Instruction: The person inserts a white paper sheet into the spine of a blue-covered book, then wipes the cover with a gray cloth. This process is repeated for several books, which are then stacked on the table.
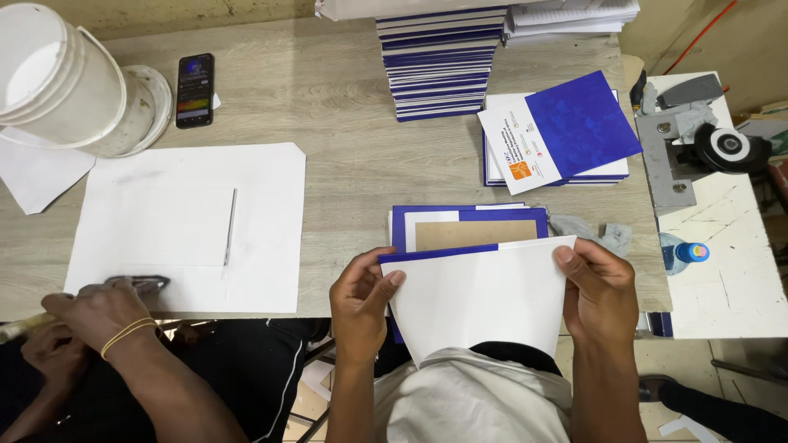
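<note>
A white sheet of paper with a blue strip along its top edge (pixel 484 299) is held tilted over the near edge of the grey wooden table (pixel 353 164), its lower corner pointing away from that table.

The white sheet (pixel 480 299) covers the near part of the blue cover (pixel 468 230) on the surface, and its own lower end drops out of sight over the person's lap. The tall blue stack (pixel 439 61) at the far side is cut by the top edge, as is the pile of white papers (pixel 570 18) to its right. The white bucket (pixel 53 78) at far left runs off the frame. A co-worker's hand (pixel 94 312) at near left hides most of a dark tool (pixel 144 283) (its kind cannot be told). The phone (pixel 194 90) screen is too small to make out. The small bottle (pixel 684 253) sits half behind the surface's right rim.
</note>
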